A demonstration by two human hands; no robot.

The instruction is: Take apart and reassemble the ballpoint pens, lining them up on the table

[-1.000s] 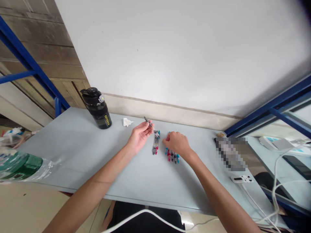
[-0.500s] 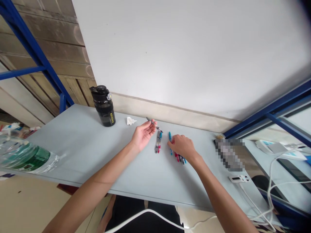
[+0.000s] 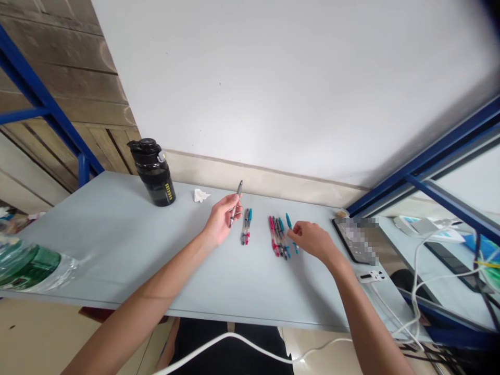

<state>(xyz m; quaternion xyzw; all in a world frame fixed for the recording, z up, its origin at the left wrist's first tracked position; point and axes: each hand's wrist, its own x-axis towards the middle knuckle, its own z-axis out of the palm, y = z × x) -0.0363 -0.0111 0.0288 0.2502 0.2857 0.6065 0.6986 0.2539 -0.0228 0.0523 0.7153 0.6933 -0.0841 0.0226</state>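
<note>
My left hand [image 3: 223, 219] is closed on a dark pen [image 3: 235, 204], held tilted above the table. Just right of it, two pens [image 3: 247, 226] lie side by side, one topped grey and one blue. Further right is a row of several pens [image 3: 277, 237] with pink, dark and blue ends. My right hand [image 3: 312, 239] is closed, its fingertips at a blue pen [image 3: 288, 221] at the right end of that row; the fingers partly hide this pen.
A black bottle [image 3: 154, 174] and crumpled tissue [image 3: 201, 195] stand at the table's [image 3: 128, 250] back left. A large clear bottle [image 3: 35, 263] lies at far left. On the right are a phone [image 3: 353, 242], a white device [image 3: 370, 277] and white cables.
My left hand has lifted the dark pen away from the two pens and turned it more upright. My right hand has shifted right with the blue pen, uncovering the row of pens.
</note>
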